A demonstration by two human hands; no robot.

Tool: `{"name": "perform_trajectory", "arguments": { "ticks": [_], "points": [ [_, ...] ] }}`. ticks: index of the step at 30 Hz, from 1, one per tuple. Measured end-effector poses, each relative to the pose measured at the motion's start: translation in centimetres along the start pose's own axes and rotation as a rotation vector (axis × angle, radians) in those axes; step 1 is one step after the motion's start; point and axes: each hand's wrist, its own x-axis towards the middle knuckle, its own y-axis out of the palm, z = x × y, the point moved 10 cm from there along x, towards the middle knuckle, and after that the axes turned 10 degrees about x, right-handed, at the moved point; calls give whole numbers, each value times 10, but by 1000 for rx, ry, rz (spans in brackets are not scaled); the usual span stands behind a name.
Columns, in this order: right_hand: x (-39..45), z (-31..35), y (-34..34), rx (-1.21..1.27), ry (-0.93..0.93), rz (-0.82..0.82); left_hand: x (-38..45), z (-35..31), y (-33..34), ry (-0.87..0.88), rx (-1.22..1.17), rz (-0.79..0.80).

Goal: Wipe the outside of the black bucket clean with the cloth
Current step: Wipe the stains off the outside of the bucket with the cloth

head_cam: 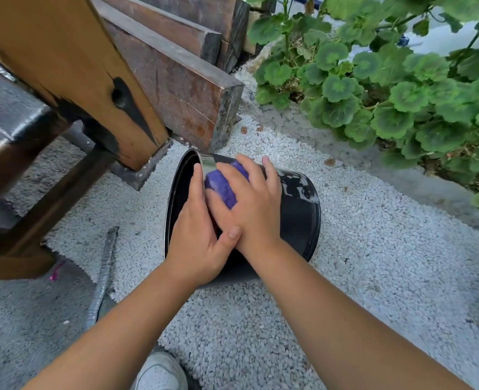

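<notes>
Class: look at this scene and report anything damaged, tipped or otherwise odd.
The black bucket lies on its side on the white gravel, streaked with pale residue. The wooden post has a dark cracked knot.

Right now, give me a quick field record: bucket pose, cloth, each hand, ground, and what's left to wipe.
bucket: black bucket on its side, mouth toward the left
cloth: purple cloth pressed on the outer wall near the rim
right hand: right hand flat over the cloth
left hand: left hand gripping the rim, steadying
ground: white gravel
left to wipe: pale smears near the base end
</notes>
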Motion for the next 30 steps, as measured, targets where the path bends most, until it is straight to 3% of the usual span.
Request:
{"name": "perform_trajectory", "arguments": {
  "ticks": [4, 12, 25, 27, 30],
  "points": [
    [8, -40, -12, 82, 125, -42, -2, 3, 7, -30, 60, 51],
    [-2, -135, -44, 5, 372, -100, -3, 6, 12, -71, 117, 73],
    [-26, -194, -75, -10, 480, -154, -2, 8, 13, -93, 164, 77],
    [-36, -206, -87, 178, 602, -302, 0, 6, 15, -96, 141, 83],
    [-74, -238, -98, 653, 928, -684, 3, 10, 5, -142, 50, 35]
  ]
}}
